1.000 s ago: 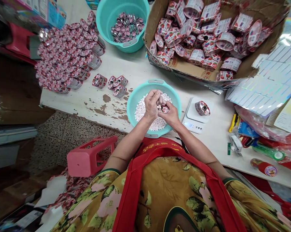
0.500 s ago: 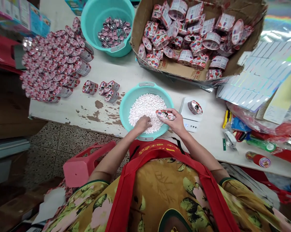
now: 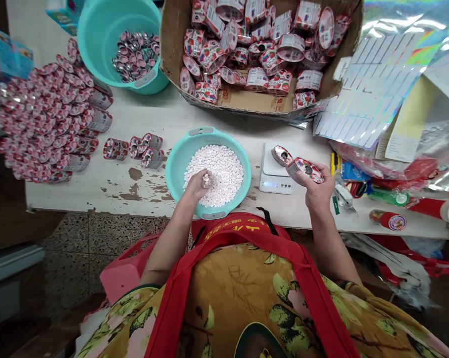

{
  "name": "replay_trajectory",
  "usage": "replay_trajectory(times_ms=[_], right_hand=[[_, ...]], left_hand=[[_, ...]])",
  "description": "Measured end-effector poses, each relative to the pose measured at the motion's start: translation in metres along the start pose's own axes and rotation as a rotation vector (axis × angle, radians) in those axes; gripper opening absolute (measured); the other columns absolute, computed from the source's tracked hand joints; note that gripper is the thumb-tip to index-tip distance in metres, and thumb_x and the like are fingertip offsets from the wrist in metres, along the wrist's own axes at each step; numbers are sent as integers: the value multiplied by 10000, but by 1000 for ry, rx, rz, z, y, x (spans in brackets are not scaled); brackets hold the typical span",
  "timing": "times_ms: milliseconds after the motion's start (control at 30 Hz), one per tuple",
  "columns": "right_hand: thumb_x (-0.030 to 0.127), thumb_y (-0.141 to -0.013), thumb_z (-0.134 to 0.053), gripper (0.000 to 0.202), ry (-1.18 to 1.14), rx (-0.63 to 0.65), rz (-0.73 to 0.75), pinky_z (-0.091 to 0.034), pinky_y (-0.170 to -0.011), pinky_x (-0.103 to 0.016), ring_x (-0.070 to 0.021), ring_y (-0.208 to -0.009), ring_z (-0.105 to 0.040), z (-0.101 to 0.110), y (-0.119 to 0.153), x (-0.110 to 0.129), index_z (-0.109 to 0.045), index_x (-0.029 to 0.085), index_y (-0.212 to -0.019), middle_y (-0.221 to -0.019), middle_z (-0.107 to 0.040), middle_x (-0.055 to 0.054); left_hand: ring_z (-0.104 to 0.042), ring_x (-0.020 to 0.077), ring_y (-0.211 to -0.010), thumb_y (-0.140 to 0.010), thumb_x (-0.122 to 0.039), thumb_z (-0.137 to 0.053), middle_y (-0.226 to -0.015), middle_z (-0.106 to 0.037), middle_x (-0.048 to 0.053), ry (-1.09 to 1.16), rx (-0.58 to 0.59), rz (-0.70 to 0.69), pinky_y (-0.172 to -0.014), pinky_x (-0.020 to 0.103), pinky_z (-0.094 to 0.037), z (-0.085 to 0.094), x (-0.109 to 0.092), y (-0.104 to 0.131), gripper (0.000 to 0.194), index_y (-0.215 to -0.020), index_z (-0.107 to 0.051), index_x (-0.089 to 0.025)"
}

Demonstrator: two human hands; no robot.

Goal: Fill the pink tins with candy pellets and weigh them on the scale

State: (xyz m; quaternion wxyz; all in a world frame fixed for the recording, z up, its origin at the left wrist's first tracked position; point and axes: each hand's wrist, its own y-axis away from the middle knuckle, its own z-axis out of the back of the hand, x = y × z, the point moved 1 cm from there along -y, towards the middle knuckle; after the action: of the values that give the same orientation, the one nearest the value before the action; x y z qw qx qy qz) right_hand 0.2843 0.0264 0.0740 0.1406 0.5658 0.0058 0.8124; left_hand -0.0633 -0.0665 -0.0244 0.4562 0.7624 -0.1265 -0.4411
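Note:
My left hand (image 3: 197, 187) is curled over the turquoise basin (image 3: 171, 171), with a few white candies (image 3: 207, 178) in its fingers. Many more small white candies (image 3: 224, 174) fill the bottom of that basin. To the right, my right hand (image 3: 320, 190) grips an oval strawberry-printed container (image 3: 307, 170) by its side, with a dark opening on top. Its left end overlaps a similar container (image 3: 282, 155) on the white kitchen scale (image 3: 271, 184); whether the two touch, I cannot tell. The display of the scale is lit.
A cardboard box (image 3: 239, 102) of similar containers stands at the back. Behind on the left is a larger basin (image 3: 97, 59) with small caps (image 3: 134, 54), beside a big cluster of containers (image 3: 45, 119). Papers (image 3: 362, 109) and plastic-wrapped items lie right.
My right hand has moved right, from the basin to the scale, carrying the container. My left hand has lifted slightly with candies in its fingers. The view has shifted to the right.

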Motion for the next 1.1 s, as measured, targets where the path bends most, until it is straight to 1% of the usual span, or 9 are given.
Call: replay_trajectory(times_ms=[133,300,400,500,633,800,900,967,1100], right_hand=[[406,-597,-889,547,-64,-82,-8,-583,-946,-436,-225,-965,-715,12,-6,-12,-697,189,-1061,-1048,-736,-62],[404,-566,-904,567,-102,-189,-53,-592,-923,-454,-219,-920,-719,25,-5,-26,-705,193,-1053,-1027,-740,-50],[406,-570,-902,568,-106,-214,-86,-599,-896,-440,-211,-888,-719,34,-3,-32,-709,194,-1060,-1009,-741,-44],[401,-578,-899,561,-108,-245,-116,-600,-867,-415,-202,-865,-714,44,0,-38,-713,190,-1063,-993,-741,-44],[392,-576,-898,551,-118,-275,-151,-596,-842,-402,-200,-854,-708,52,1,-46,-716,187,-1054,-984,-741,-45],[415,-554,-908,576,-136,-293,-180,-588,-870,-403,-199,-867,-705,52,-3,-51,-719,190,-1049,-981,-743,-41],[417,-540,-909,598,-147,-295,-192,-589,-874,-413,-203,-863,-704,48,-7,-49,-713,183,-1055,-975,-740,-44],[417,-526,-910,611,-153,-296,-192,-591,-869,-419,-208,-859,-704,45,-10,-47,-708,177,-1051,-962,-735,-46],[411,-527,-897,582,-134,-311,-121,-588,-886,-420,-207,-877,-700,46,-13,-44,-700,186,-1026,-964,-723,-35]], left_hand=[[-429,49,-477,-672,-239,-792,-671,-548,-9,-42,221,5,-410,153,-210,-54,-25,13,219,-815,-642,-170],[-461,103,-541,-773,-270,-737,-622,-530,-18,-469,524,-274,-512,205,-325,-161,-39,10,143,-760,-632,-174],[-581,187,-727,-779,-168,-699,-725,-624,27,-874,539,-501,-682,275,-431,-222,-34,-5,105,-708,-623,-184],[-626,261,-868,-804,-128,-676,-831,-666,75,-1225,480,-617,-796,332,-442,-256,-27,-13,120,-741,-600,-197],[-644,297,-934,-823,-222,-734,-929,-679,107,-1416,450,-634,-808,343,-438,-266,-22,-14,157,-868,-584,-208],[-626,263,-844,-764,-192,-785,-887,-668,69,-1340,447,-643,-739,321,-422,-264,-19,-19,235,-846,-566,-216],[-582,196,-727,-714,-88,-783,-728,-613,15,-1128,488,-616,-684,280,-405,-263,-19,-26,256,-724,-554,-203],[-528,144,-624,-750,-98,-762,-652,-566,-6,-858,515,-511,-614,249,-383,-255,-24,-29,237,-682,-554,-188],[-414,72,-488,-859,-362,-764,-637,-512,-31,-335,427,-256,-472,196,-288,-216,-46,-29,269,-790,-577,-182]])
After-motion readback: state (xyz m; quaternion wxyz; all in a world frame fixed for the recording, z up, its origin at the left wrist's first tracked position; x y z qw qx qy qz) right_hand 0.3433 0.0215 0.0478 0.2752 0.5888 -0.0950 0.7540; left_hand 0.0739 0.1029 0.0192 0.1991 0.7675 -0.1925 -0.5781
